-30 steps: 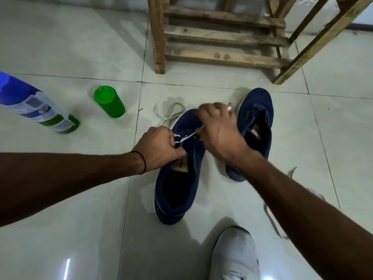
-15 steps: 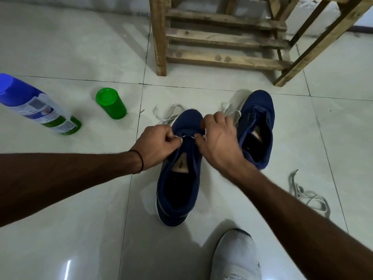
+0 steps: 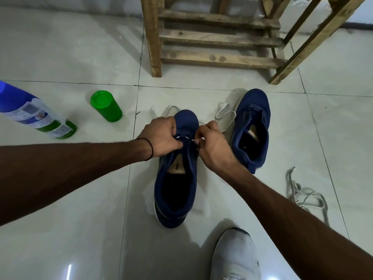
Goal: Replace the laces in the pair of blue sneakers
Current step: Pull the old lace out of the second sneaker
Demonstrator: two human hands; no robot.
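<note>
The sneaker I am lacing lies on the floor between my arms, heel toward me and toe away. Its long axis runs straight out from me, and the two eyelet rows run the same way, one under each hand. My left hand is curled at the left row and my right hand at the right. The fingers are bent tight and, as far as I can tell, each hand pinches the white lace where it leaves the eyelets nearest the toe. Only a short bar of it shows between them, across the tongue. Its free ends trail out past the toe. The next crossing, I judge, comes toward me up the rows, and both hands are equally near. The other sneaker lies just to the right, with no lace showing in it.
</note>
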